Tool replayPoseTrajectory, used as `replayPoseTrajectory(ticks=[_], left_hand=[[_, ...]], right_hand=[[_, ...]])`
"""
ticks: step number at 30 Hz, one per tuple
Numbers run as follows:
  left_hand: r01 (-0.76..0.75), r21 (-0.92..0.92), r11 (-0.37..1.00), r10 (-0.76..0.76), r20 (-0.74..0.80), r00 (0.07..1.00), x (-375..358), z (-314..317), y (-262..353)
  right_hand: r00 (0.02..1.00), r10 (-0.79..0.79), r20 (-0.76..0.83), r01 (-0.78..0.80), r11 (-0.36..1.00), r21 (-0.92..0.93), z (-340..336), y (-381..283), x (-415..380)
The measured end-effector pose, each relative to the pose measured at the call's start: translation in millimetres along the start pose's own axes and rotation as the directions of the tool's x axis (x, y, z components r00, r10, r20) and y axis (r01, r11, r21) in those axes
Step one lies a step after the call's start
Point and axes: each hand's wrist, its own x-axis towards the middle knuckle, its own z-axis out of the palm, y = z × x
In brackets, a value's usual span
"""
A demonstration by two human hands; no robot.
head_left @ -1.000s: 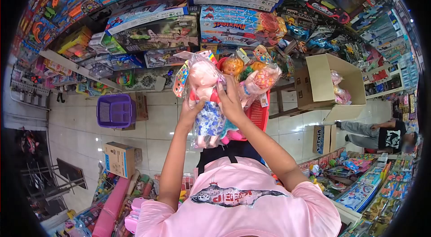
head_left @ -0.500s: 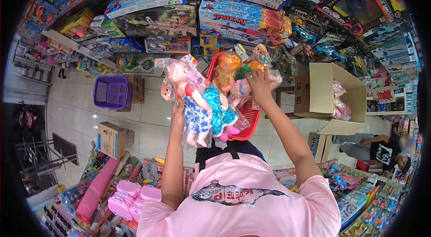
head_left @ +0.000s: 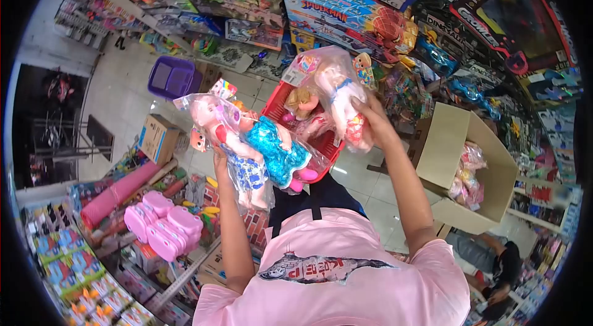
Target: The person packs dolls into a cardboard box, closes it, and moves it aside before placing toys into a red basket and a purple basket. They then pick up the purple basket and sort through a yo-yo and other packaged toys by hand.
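My left hand point(head_left: 220, 162) is closed round the edge of a bagged doll point(head_left: 235, 147) in a blue-and-white print skirt. Against it lies a second bagged doll point(head_left: 279, 144) in a shiny turquoise dress with pink shoes; whether my fingers also grip this one is hidden. My right hand point(head_left: 372, 117) grasps another bagged doll point(head_left: 341, 92), with a blue ribbon and a red patterned bottom, over the right side of a red basket point(head_left: 276, 101). Inside the basket, a light-haired doll point(head_left: 302, 102) shows between the two held bundles.
To the right stands an open cardboard box point(head_left: 441, 148) with bagged dolls in it. Toy boxes point(head_left: 327, 8) line the shelf ahead. A purple basket point(head_left: 162, 82) and a closed carton point(head_left: 158, 139) are at left, pink cases point(head_left: 164, 227) nearer. A person point(head_left: 494, 264) is at lower right.
The view has turned. My right hand has lifted a bagged doll from among those in the basket. My left hand's dolls have shifted left, and the turquoise-dressed one shows more fully.
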Motion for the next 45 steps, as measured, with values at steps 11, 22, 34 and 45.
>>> replayPoseTrajectory(ticks=[11,22,34,45], left_hand=[[-0.149,-0.019,0.989,0.142,-0.203,0.969,-119.4,-21.6,-20.7],[-0.125,-0.168,0.978,0.073,-0.286,0.955,-241.1,5.9,-70.8],[-0.07,-0.068,0.995,0.07,-0.007,0.998,-324.0,117.8,-111.0],[0.0,-0.081,0.997,-0.002,-0.022,1.0,-346.9,248.4,-121.8]], right_hand=[[0.927,0.221,0.303,-0.291,0.934,0.208,27.9,75.5,-69.1],[0.965,0.18,0.193,-0.212,0.964,0.161,-50.6,83.5,-179.4],[0.933,-0.302,-0.194,0.276,0.949,-0.15,-201.4,-48.7,-328.9],[0.993,-0.016,-0.114,-0.017,0.96,-0.28,-388.0,-85.3,-309.0]])
